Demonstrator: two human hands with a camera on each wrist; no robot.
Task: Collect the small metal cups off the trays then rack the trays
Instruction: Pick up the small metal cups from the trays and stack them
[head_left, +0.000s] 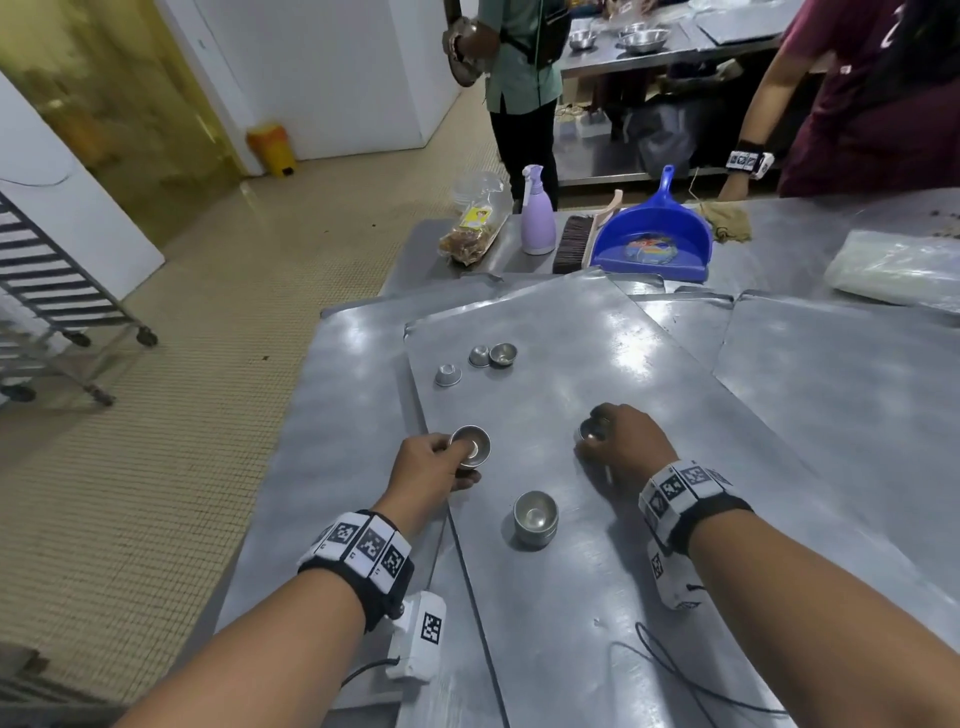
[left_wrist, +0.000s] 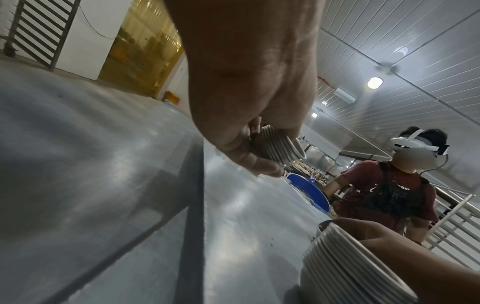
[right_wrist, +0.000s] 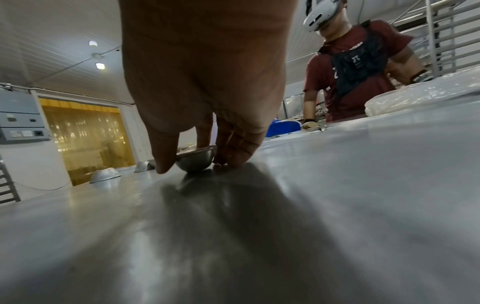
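- Left hand (head_left: 434, 462) grasps a nested stack of cups (head_left: 470, 446) at the near left edge of the top tray (head_left: 675, 519); the left wrist view shows the rims (left_wrist: 281, 147) packed tight between thumb and fingers.
- Right hand (head_left: 623, 441) is closed round a single cup (right_wrist: 196, 159) right of centre on the tray, thumb on one side and fingertips (right_wrist: 233, 158) on the other. The cup touches the tray, rim up.
- A second stack (head_left: 536, 518) stands unattended at the near middle. Three loose cups (head_left: 478, 361) lie at the far left, two of them mouth down.
- Handling, as judged: thin stiff metal, light, smooth-walled and likely slippery. Best taken across the rim or by the flared lip; inverted ones need a fingertip under the edge.
- Tall stacks may tip or shed cups if squeezed off-centre.
- Trays overlap at skewed angles; the raised tray edges could catch a sliding cup.
- Open room: the centre and right of the tray are bare. The tray rack (head_left: 62, 291) stands on the floor, far left, with open floor between.
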